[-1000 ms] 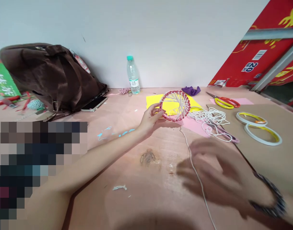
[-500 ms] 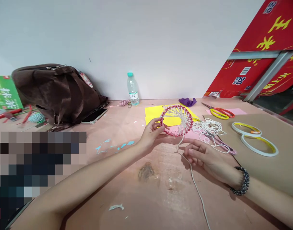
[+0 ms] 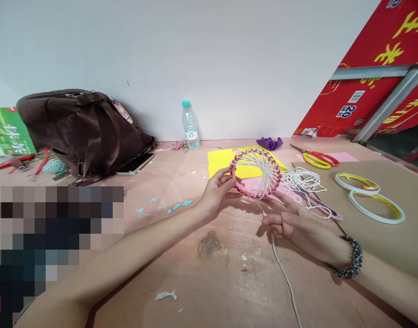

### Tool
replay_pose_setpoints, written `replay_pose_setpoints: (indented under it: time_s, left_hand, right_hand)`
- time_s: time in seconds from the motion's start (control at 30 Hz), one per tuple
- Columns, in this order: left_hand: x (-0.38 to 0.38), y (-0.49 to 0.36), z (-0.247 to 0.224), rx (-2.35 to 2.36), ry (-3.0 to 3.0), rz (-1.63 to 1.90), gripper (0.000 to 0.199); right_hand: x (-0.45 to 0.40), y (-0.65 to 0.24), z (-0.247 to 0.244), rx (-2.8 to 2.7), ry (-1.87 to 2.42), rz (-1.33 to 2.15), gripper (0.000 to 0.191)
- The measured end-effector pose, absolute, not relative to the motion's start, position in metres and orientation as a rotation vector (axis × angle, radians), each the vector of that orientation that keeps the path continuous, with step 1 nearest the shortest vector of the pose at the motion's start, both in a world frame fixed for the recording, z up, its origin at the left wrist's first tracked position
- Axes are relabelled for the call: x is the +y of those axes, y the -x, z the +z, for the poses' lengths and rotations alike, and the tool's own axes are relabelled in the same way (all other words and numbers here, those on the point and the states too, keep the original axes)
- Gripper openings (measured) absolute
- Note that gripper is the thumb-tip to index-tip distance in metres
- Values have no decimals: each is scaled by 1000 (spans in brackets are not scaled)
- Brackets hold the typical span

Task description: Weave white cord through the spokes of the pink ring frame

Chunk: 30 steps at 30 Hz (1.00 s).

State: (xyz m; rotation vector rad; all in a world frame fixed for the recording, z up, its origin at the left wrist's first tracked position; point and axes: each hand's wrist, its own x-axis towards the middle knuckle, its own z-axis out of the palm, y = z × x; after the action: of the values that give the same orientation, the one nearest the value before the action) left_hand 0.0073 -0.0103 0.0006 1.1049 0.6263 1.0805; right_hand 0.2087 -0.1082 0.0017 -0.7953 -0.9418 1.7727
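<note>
stringing cord (image 3: pixel 289 286) across the ring (image 3: pixel 278 174) looks underway: left hand (image 3: pixel 218 191) pinches the ring, grip of right hand (image 3: pixel 297 225) unclear; next pull likely wants even tension.

head-worn view, facing forward and down, tabletop (image 3: pixel 181 264) near, wall (image 3: pixel 229 68) beyond

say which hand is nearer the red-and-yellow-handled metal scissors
Right. The right hand is on the camera's side of the scissors, slightly left; the left hand is farther left.
</note>
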Motion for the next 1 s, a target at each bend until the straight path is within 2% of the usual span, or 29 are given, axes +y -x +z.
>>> replay_pose_setpoints:
  time_s: [0.1, 0.37, 0.53, 0.63, 0.77, 0.87, 1.0]
  left_hand:
    - [-6, -7, -1, 644, -1017, 1109, 43]
    - [-10, -6, 1, 594, -1092, 1061, 43]
    - [-11, -6, 0, 582, -1135, 1051, 44]
    - [-10, -6, 0, 608, -1126, 1068, 45]
    - [-12, -6, 3, 618, -1088, 1053, 39]
    - [-17, -6, 6, 615, -1108, 982, 33]
    - [-23, -10, 6, 646, -1181, 959, 32]
  right_hand:
    - [-109, -211, 2, -918, 739, 1811, 53]
    - [-111, -206, 4, -904, 792, 1786, 60]
    - [-109, -211, -3, -1024, 831, 1885, 28]
    - [-106, -215, -8, -1225, 1008, 1681, 26]
    - [-101, -218, -4, -1178, 1141, 1270, 29]
    - [-100, -218, 5, -1249, 1168, 1231, 33]
    - [-102, -215, 8, -1390, 1188, 1169, 30]
